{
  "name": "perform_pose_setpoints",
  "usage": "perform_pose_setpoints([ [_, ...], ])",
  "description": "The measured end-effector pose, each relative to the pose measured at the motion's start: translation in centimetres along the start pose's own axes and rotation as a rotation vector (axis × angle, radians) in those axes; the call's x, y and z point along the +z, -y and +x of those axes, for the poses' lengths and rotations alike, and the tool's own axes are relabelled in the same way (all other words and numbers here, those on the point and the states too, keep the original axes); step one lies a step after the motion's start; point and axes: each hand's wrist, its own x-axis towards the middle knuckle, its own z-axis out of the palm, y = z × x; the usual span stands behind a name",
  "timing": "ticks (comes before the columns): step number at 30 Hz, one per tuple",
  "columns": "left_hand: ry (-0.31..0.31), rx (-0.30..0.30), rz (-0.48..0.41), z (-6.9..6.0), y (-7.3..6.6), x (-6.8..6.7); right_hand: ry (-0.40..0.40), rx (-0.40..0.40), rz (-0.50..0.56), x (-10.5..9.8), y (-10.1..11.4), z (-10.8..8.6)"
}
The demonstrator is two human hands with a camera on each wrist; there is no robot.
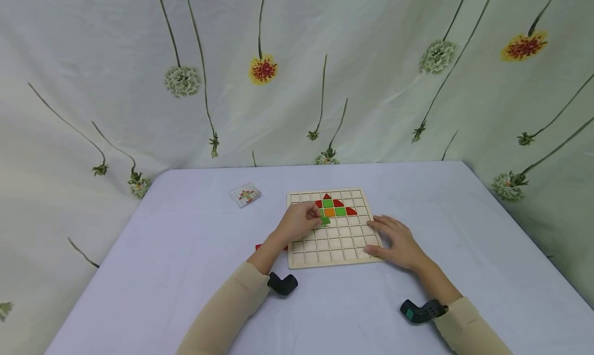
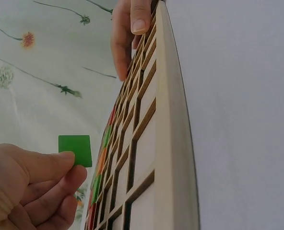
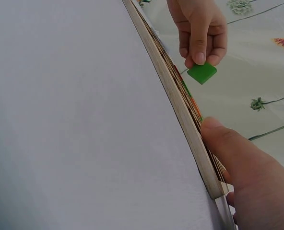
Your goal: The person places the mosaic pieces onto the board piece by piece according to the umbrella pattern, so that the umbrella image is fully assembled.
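My left hand (image 1: pixel 301 220) pinches a green square tile (image 2: pixel 76 149) between thumb and fingertips, just above the wooden grid board (image 1: pixel 339 244). In both wrist views the tile is raised off the board. Red curved and triangular pieces, green squares and an orange square (image 1: pixel 329 212) lie in the board's upper cells; my left hand partly hides this pattern in the head view. My right hand (image 1: pixel 395 241) rests at the board's right side, with its thumb (image 3: pixel 228 143) and fingers spread apart and touching the edge.
A small pattern card (image 1: pixel 245 195) lies on the white tablecloth beyond the board's left side. Red pieces (image 1: pixel 258 247) show beside the board's left edge, mostly behind my left forearm. A flowered cloth (image 1: pixel 287 113) hangs behind the table.
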Motion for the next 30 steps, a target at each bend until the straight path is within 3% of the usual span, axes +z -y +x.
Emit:
perform_pose_setpoints([
  [13, -0.001, 0.000, 0.059, 1.7, 0.0, 1.9, 0.010, -0.005, 0.011, 0.1, -0.4, 0.0],
  [24, 0.002, -0.010, 0.076, 2.1, -0.2, 2.4, 0.009, -0.007, -0.002, 0.1, -0.4, 0.0],
  [30, 0.015, -0.013, 0.134, 2.2, -0.2, 2.4, 0.007, -0.006, 0.000, 0.1, -0.3, 0.0],
])
